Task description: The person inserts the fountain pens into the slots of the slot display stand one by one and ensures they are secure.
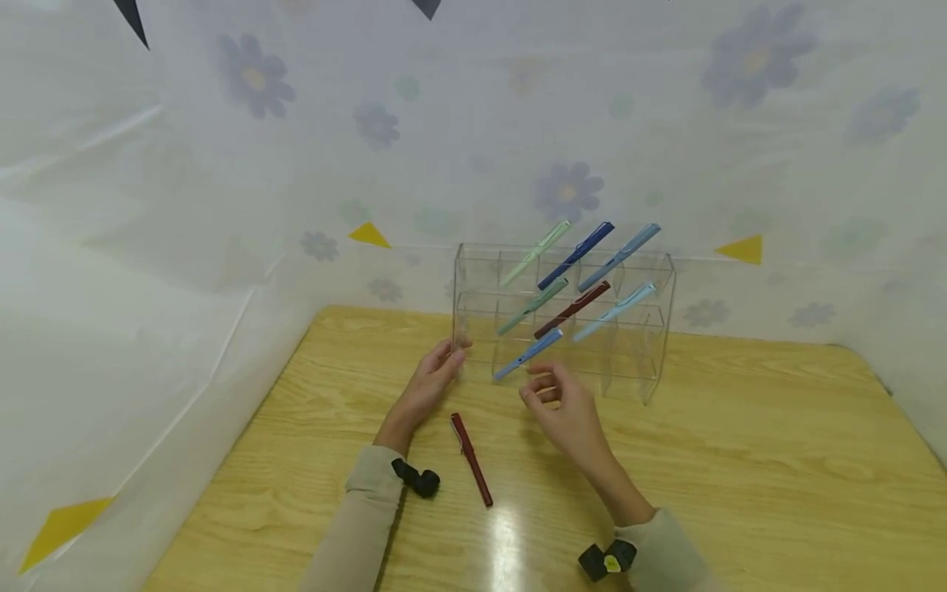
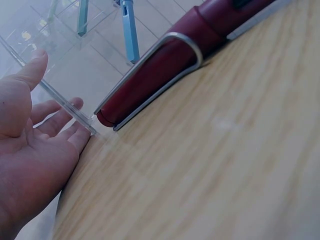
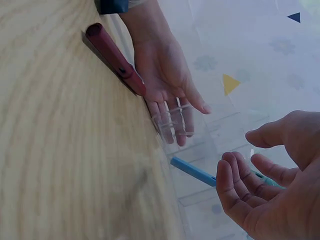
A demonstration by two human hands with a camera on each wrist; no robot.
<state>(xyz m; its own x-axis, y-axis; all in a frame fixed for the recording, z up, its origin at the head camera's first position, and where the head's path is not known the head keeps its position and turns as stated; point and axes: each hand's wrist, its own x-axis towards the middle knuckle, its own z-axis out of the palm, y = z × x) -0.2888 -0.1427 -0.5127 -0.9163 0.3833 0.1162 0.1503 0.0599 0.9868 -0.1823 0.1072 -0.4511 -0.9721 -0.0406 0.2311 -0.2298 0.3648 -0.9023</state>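
Observation:
My left hand (image 1: 432, 380) is at the left side of a clear acrylic pen rack (image 1: 479, 298), its extended fingers against the side panel. In the right wrist view those fingers (image 3: 172, 117) show through the plastic. My right hand (image 1: 565, 411) hovers in front of the rack with loosely bent fingers and nothing between them, just right of a blue pen (image 1: 528, 355) in the bottom row. A dark red pen (image 1: 471, 460) lies on the table between my forearms, and its silver clip (image 2: 187, 40) shows large in the left wrist view.
The middle row bears a green pen (image 1: 533, 307), another dark red pen (image 1: 572, 310) and a light blue pen (image 1: 614, 312). Above them lean a pale green pen (image 1: 536, 253), a navy pen (image 1: 575, 256) and a grey-blue pen (image 1: 619, 257). A flowered sheet (image 1: 473, 107) hangs behind the wooden table (image 1: 777, 460).

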